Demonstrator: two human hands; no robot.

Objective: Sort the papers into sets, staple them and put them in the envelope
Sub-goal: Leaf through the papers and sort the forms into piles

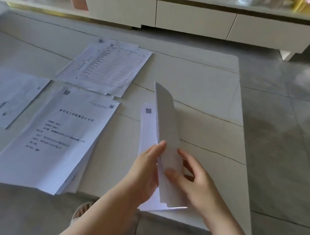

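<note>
Sorting looks partly done: three piles already lie on the bench, a title-page stack nearest, a table-printed pile behind it and a thin pile at far left. Both hands grip a sheaf of papers stood on edge near the front edge, left hand and right hand pinching either face. No stapler or envelope is in view, so stapling and packing seem still ahead.

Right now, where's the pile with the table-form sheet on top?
In the head view, the pile with the table-form sheet lies at the far left-centre of the table, just beyond the title-page pile and left of the held sheets.
</note>
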